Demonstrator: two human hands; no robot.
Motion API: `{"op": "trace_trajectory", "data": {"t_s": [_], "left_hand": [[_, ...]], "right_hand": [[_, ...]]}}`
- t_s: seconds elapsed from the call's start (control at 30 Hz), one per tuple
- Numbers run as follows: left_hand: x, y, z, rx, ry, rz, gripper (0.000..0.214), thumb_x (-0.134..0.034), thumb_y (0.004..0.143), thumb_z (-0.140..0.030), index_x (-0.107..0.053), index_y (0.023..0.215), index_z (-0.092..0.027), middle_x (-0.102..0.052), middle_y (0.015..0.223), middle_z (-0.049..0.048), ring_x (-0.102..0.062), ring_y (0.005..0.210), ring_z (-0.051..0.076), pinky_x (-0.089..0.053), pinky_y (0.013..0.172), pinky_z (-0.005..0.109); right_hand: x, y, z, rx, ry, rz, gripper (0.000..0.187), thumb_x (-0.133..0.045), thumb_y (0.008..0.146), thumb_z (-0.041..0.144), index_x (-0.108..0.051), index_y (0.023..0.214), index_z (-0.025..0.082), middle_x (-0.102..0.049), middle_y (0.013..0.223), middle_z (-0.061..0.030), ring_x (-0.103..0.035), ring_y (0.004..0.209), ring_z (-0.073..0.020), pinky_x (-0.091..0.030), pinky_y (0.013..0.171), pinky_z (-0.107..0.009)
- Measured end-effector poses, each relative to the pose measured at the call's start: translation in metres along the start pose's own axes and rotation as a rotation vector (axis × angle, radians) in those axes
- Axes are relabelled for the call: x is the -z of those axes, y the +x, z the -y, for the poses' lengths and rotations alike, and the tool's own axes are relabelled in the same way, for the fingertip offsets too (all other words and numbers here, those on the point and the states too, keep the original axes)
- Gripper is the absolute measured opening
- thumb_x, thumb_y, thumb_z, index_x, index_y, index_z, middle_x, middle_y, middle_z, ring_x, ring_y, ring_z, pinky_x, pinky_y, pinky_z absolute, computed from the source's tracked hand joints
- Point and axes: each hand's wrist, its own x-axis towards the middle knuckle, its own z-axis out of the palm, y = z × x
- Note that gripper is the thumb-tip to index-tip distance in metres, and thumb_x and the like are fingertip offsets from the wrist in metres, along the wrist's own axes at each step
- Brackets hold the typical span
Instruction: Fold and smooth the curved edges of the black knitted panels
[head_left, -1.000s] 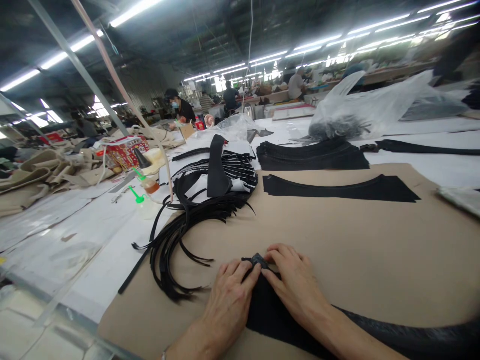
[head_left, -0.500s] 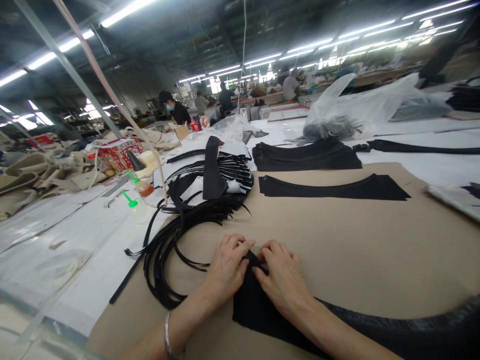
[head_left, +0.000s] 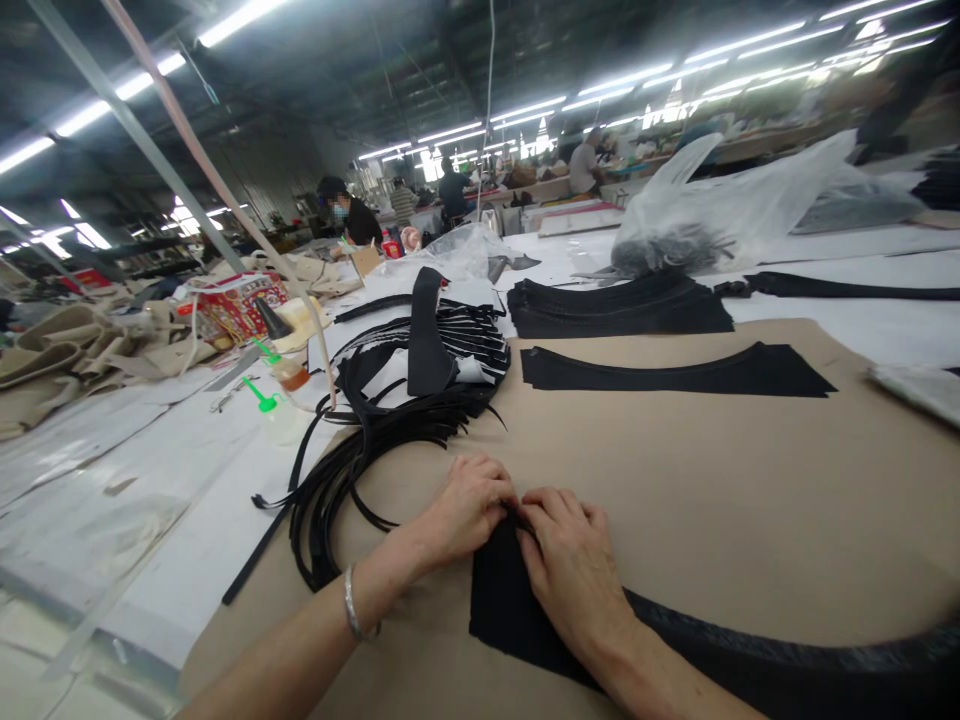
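Observation:
A curved black fabric piece (head_left: 499, 600) lies on the tan sheet (head_left: 705, 480), its far edge running off to the lower right. At its upper corner, my left hand (head_left: 472, 505) has its fingers pinched on the edge. Close beside it, my right hand (head_left: 574, 555) also grips the edge, thumb on the near side and fingers curled over. The fingertips of both hands almost meet, and they hide the bit of edge between them. Left of my hands is a bundle of thin black strips (head_left: 322, 515), curved into loops.
Another curved black piece (head_left: 675, 372) lies farther back, with a black stack (head_left: 619, 308) behind it. Black pieces with white edges (head_left: 469, 340) are fanned at centre. Green-tipped bottles (head_left: 277, 415), a hose (head_left: 217, 185) and a plastic bag (head_left: 667, 225) are around. Co-workers (head_left: 352, 215) sit beyond.
My left hand has shifted slightly right and its fingers have curled in tighter on the corner. My right hand has moved a little to the right, staying on the fabric edge.

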Motion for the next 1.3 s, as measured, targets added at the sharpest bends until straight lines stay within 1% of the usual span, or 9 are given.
{"op": "trace_trajectory", "data": {"t_s": [0.23, 0.4, 0.5, 0.6, 0.73, 0.87, 1.07, 1.17, 1.3], "left_hand": [[0.005, 0.001, 0.012, -0.141, 0.084, 0.034, 0.018, -0.057, 0.087, -0.013, -0.07, 0.093, -0.024, -0.065, 0.098, -0.0004, -0.053, 0.095, 0.015, -0.037, 0.087, 0.029], [0.019, -0.001, 0.014, -0.277, 0.201, 0.097, 0.023, -0.055, 0.089, -0.014, -0.067, 0.103, -0.027, -0.065, 0.106, -0.0003, -0.05, 0.101, 0.017, -0.036, 0.09, 0.032], [0.024, -0.003, 0.018, -0.349, 0.269, 0.121, 0.023, -0.05, 0.093, -0.018, -0.065, 0.108, -0.028, -0.064, 0.11, 0.0014, -0.049, 0.102, 0.018, -0.035, 0.089, 0.034], [0.024, -0.005, 0.023, -0.402, 0.317, 0.129, 0.023, -0.044, 0.097, -0.023, -0.062, 0.112, -0.027, -0.063, 0.112, 0.0026, -0.049, 0.103, 0.019, -0.035, 0.088, 0.036], [0.024, -0.008, 0.028, -0.452, 0.353, 0.131, 0.025, -0.042, 0.098, -0.027, -0.059, 0.117, -0.027, -0.061, 0.117, 0.0045, -0.048, 0.106, 0.02, -0.034, 0.091, 0.037], [0.024, -0.009, 0.032, -0.437, 0.35, 0.105, 0.026, -0.042, 0.098, -0.025, -0.06, 0.116, -0.03, -0.057, 0.124, 0.0041, -0.048, 0.109, 0.02, -0.035, 0.094, 0.036], [0.017, -0.013, 0.03, -0.285, 0.296, -0.018, 0.04, -0.045, 0.091, -0.009, -0.062, 0.117, -0.034, -0.052, 0.128, 0.0031, -0.044, 0.118, 0.02, -0.035, 0.1, 0.037], [0.015, -0.017, 0.025, -0.259, 0.271, -0.011, 0.045, -0.047, 0.088, -0.005, -0.061, 0.119, -0.035, -0.052, 0.13, 0.0025, -0.043, 0.121, 0.02, -0.035, 0.101, 0.038], [0.016, -0.022, 0.025, -0.261, 0.275, 0.047, 0.044, -0.046, 0.09, -0.008, -0.061, 0.12, -0.036, -0.05, 0.135, 0.0039, -0.041, 0.125, 0.021, -0.03, 0.104, 0.041]], "right_hand": [[-0.002, -0.006, 0.0, 0.107, -0.023, -0.04, 0.03, -0.045, 0.087, 0.005, -0.065, 0.104, 0.019, -0.068, 0.104, -0.0051, -0.056, 0.096, -0.0204, -0.029, 0.087, -0.04], [-0.007, -0.013, -0.002, 0.216, -0.199, -0.029, 0.039, -0.045, 0.081, 0.002, -0.063, 0.115, 0.011, -0.067, 0.113, -0.0102, -0.054, 0.103, -0.0229, -0.028, 0.092, -0.045], [-0.011, -0.015, -0.003, 0.252, -0.262, -0.071, 0.038, -0.046, 0.08, 0.003, -0.064, 0.113, 0.009, -0.068, 0.112, -0.0103, -0.054, 0.104, -0.0231, -0.028, 0.093, -0.045], [-0.013, -0.016, -0.003, 0.288, -0.316, -0.112, 0.037, -0.045, 0.081, 0.002, -0.066, 0.111, 0.01, -0.068, 0.111, -0.0102, -0.054, 0.103, -0.0223, -0.029, 0.094, -0.045], [-0.013, -0.017, -0.003, 0.343, -0.377, -0.11, 0.039, -0.043, 0.08, 0.001, -0.067, 0.109, 0.01, -0.068, 0.113, -0.011, -0.053, 0.107, -0.0226, -0.028, 0.096, -0.047], [-0.012, -0.018, -0.003, 0.382, -0.436, -0.085, 0.041, -0.043, 0.079, 0.003, -0.066, 0.113, 0.008, -0.066, 0.117, -0.0123, -0.049, 0.113, -0.0246, -0.027, 0.099, -0.051], [-0.014, -0.019, -0.003, 0.391, -0.521, -0.053, 0.043, -0.042, 0.081, 0.006, -0.065, 0.118, 0.009, -0.063, 0.122, -0.0137, -0.046, 0.116, -0.0278, -0.03, 0.1, -0.053], [-0.015, -0.02, -0.002, 0.379, -0.536, -0.042, 0.043, -0.042, 0.083, 0.007, -0.065, 0.119, 0.01, -0.063, 0.122, -0.0138, -0.047, 0.116, -0.0284, -0.032, 0.1, -0.054], [-0.016, -0.021, -0.002, 0.375, -0.54, -0.018, 0.044, -0.042, 0.082, 0.008, -0.064, 0.12, 0.01, -0.062, 0.123, -0.015, -0.048, 0.117, -0.0292, -0.033, 0.101, -0.054]]}}
